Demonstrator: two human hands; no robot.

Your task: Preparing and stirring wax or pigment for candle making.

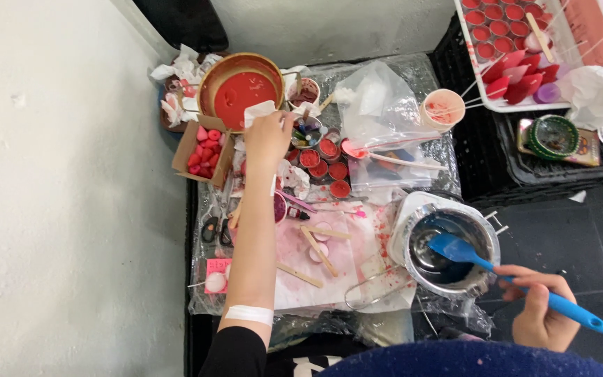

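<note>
My left hand (pixel 268 137) reaches far forward and grips a white tissue (pixel 258 112) at the rim of a metal pan (pixel 207 82) filled with red wax. My right hand (pixel 540 306) holds the handle of a blue spatula (pixel 497 269), whose blade rests inside a steel bowl (pixel 413 234) on a white hot plate. Small round tins of red wax (pixel 329 162) stand just right of my left hand. Wooden sticks (pixel 317 250) lie on stained white paper below my left arm.
A cardboard box of pink and red wax shapes (pixel 204 150) sits left of the pan. A paper cup with sticks (pixel 442 109) and clear plastic bags lie mid-table. A white tray of red moulds (pixel 507 42) rests on black crates at top right. Scissors (pixel 216 227) lie at the left edge.
</note>
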